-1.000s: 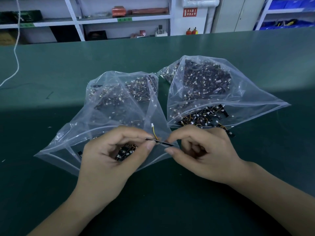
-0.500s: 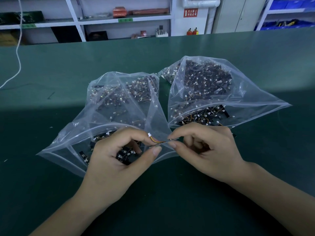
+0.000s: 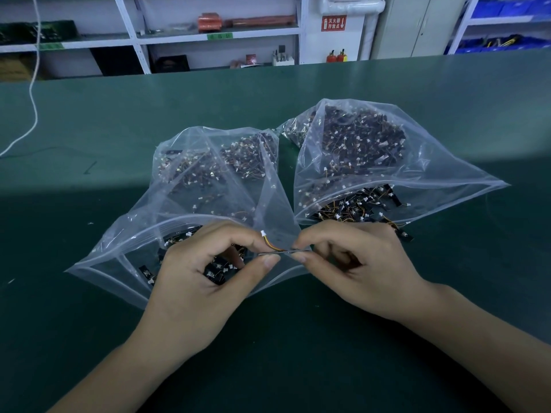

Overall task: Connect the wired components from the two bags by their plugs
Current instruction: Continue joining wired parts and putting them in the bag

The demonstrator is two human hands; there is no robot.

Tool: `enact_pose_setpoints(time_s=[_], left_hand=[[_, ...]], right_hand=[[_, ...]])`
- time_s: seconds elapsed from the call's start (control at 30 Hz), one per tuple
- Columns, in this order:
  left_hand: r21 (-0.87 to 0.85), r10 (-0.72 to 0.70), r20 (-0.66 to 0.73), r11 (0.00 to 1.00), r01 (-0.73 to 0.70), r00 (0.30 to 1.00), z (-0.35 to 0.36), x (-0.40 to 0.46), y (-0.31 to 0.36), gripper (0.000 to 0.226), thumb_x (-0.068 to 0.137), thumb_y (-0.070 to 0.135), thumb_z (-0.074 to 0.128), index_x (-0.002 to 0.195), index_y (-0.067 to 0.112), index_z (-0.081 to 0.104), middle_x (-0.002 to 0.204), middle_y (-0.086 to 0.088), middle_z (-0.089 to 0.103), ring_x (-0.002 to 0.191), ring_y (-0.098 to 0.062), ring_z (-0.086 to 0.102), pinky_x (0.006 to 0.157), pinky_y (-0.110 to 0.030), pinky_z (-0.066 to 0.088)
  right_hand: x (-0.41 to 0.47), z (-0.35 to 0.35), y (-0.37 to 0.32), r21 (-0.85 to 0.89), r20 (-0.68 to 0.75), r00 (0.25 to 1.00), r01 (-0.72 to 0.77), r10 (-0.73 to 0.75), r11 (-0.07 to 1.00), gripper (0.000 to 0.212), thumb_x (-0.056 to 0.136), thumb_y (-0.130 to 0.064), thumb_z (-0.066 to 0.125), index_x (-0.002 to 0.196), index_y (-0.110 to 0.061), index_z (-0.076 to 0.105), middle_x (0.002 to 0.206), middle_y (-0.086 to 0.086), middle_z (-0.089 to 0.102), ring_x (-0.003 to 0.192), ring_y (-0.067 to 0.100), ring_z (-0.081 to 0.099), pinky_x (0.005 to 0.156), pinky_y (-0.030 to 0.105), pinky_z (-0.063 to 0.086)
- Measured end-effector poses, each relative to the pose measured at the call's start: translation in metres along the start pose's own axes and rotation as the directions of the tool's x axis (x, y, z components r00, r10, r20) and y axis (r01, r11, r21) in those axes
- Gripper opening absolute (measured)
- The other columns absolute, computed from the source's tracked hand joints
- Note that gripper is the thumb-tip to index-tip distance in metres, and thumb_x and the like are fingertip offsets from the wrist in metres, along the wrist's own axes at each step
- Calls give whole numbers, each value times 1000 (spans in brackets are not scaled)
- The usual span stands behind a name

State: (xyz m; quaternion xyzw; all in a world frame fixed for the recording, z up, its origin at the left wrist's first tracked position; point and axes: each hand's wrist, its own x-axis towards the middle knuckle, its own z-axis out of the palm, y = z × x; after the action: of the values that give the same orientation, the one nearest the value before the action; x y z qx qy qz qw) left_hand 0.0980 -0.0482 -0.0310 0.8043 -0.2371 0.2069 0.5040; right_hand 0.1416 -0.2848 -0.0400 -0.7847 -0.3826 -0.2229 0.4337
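Clear plastic forms two open zip bags lying side by side on the green table (image 3: 447, 114). The left bag (image 3: 190, 210) has its mouth toward the near left, and the right bag (image 3: 432, 174) lies just beside it, its mouth toward the near right; the two touch or nearly touch where they meet at the middle. Both hold heaps of small dark components with thin wires and white plugs, and a few pieces spill out at the right bag's mouth.

Near the bags' mouths, the left hand (image 3: 205, 278) pinches one wired component (image 3: 275, 248) between thumb and forefinger, the other fingers curled. Its short orange-and-yellow wire curves up to a white plug (image 3: 263, 233) just above the forefinger. The right hand (image 3: 354, 263) pinches the other end of the same thin piece between thumb and forefinger, fingers curled under. Whether a second component is in that grip I cannot tell.

At the far left, a white cord (image 3: 32, 93) trails across the table. Beyond the far edge stand white shelves (image 3: 140, 40).
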Motion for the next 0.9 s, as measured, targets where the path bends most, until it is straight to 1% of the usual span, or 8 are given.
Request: enact_pose_setpoints(time_s=[0.1, 0.2, 0.33, 0.5, 0.63, 0.7, 0.77, 0.9], left_hand=[[-9, -4, -5, 1000, 4, 1000, 0, 0, 0, 7, 94, 34, 76, 102, 35, 74, 97, 10, 74, 84, -15, 70, 76, -21, 51], [12, 20, -6, 1000, -19, 1000, 0, 0, 1, 8, 94, 32, 76, 101, 36, 74, 97, 11, 74, 84, -16, 70, 77, -19, 51], [24, 21, -2, 999, -21, 1000, 0, 1, 2, 8, 94, 32, 76, 101, 36, 74, 97, 12, 74, 86, -14, 70, 77, -18, 51], [38, 34, 5, 999, -34, 999, -1, 2, 4, 9, 94, 31, 75, 100, 37, 73, 96, 13, 73, 85, -13, 69, 77, -17, 50], [60, 23, -24, 998, -21, 999, 0, 0, 5, 7, 92, 35, 78, 95, 32, 72, 95, 11, 74, 86, -17, 71, 76, -27, 53], [76, 34, -50, 997, -30, 998, -1, 1, 6, 15, 91, 39, 79, 91, 26, 72, 93, 9, 74, 88, -21, 73, 79, -33, 55], [117, 81, -46, 990, -75, 996, -4, 2, 7, 25, 97, 42, 73, 85, 21, 72, 91, 11, 74, 91, -21, 74, 83, -33, 53], [187, 119, -48, 976, -108, 992, -5, 5, 6, 32, 102, 29, 65, 75, 14, 72, 87, 13, 73, 90, -15, 73, 87, -29, 51]], right_hand=[[0, 1, 0, -6, 0, 1000, -15, 15, 1000, 12, 103, -27, 68, 103, -16, 73, 71, -18, 40, 52, 4, 36, 55, 14, 30], [0, -1, -1, -1, 11, 1000, -8, 8, 1000, 15, 102, -24, 69, 100, -11, 76, 69, -17, 38, 54, 2, 35, 58, 11, 29], [0, -1, -2, -3, 28, 999, -17, 17, 1000, 8, 103, -26, 67, 102, -18, 70, 67, -19, 37, 53, 3, 35, 55, 13, 29], [-1, -2, -1, -4, 50, 999, -18, 18, 1000, 11, 103, -25, 67, 101, -16, 72, 66, -10, 38, 53, 3, 35, 56, 13, 28], [-1, -1, -1, 28, 46, 999, -19, 17, 999, 3, 104, -25, 67, 105, -23, 67, 65, -12, 39, 51, 8, 38, 54, 15, 30], [-1, -3, 2, 71, 18, 1000, -21, 20, 997, 2, 104, -21, 68, 106, -20, 68, 62, -9, 42, 50, 12, 41, 51, 23, 34], [0, -5, 6, 80, 3, 1000, -28, 27, 996, 3, 105, -18, 68, 106, -16, 71, 61, -5, 44, 49, 18, 43, 49, 30, 36], [4, -13, 19, 17, -42, 995, -95, 95, 995, 6, 105, -19, 68, 105, -15, 73, 61, -8, 45, 50, 18, 44, 54, 23, 35]])
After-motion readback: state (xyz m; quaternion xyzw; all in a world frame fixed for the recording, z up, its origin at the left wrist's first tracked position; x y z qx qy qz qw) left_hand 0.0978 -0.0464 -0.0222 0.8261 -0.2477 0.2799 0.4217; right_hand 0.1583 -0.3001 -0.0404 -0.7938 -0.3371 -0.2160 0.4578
